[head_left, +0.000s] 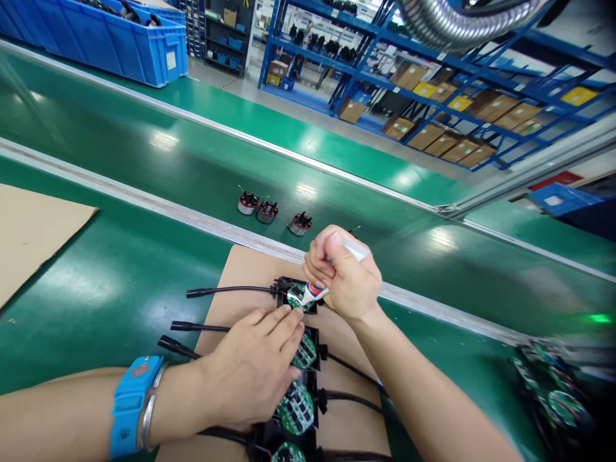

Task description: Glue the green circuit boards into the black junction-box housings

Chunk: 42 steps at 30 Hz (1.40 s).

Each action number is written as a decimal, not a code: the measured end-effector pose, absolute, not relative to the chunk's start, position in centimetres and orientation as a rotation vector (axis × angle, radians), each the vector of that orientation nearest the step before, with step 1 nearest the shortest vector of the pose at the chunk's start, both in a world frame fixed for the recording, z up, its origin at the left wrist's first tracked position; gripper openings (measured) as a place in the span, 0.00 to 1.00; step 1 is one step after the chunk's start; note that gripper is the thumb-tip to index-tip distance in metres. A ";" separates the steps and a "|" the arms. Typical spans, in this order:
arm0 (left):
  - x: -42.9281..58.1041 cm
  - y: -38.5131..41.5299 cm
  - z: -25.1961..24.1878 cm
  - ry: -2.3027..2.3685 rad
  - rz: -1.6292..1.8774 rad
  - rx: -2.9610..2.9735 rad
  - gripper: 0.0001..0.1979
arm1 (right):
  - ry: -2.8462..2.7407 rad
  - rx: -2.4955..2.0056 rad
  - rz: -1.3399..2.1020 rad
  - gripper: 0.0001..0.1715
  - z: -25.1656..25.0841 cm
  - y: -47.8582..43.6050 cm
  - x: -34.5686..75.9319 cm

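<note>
My right hand (342,273) grips a small white glue tube (318,292), its tip down on the round green circuit board (299,296) in the farthest black housing. My left hand (257,369), a blue wristband on its wrist, lies flat with fingers stretched out over the row of black housings, fingertips touching the edge of that farthest housing. Further green boards (297,408) sit in the housings nearer me, each with a black cable (226,290) trailing left. All rest on a brown cardboard sheet (243,269).
Three small round motor stators (266,212) lie on the green conveyor belt (144,160) beyond a metal rail. Another cardboard sheet (33,231) lies at left. More green boards (553,391) are piled at right. Blue bins (120,38) and blue shelving with boxes (433,109) stand behind.
</note>
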<state>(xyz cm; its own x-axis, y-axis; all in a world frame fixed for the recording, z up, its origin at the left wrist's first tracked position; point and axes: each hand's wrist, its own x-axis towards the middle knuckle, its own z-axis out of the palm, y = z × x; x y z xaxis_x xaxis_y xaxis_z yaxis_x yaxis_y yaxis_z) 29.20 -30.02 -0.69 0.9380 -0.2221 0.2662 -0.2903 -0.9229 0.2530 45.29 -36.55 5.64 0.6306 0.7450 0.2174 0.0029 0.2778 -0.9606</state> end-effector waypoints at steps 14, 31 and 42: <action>29.3 -30.0 -0.5 -0.390 0.315 2.810 0.26 | -0.767 -1.193 0.493 0.20 5.9 -37.1 46.3; 28.6 -30.4 0.4 -0.417 0.493 2.854 0.22 | -0.790 -1.121 0.450 0.19 6.6 -37.8 46.0; 25.7 -32.7 0.6 -0.661 0.566 2.896 0.17 | -0.697 -1.011 0.705 0.19 4.6 -39.0 40.7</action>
<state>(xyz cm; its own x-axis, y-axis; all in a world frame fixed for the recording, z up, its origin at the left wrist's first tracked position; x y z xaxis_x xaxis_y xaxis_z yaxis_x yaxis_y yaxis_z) 25.67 -32.67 0.60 0.8350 -0.3952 0.3829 -0.4392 -0.8979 0.0310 40.71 -38.96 4.60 0.5859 0.7889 0.1854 -0.1945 0.3590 -0.9128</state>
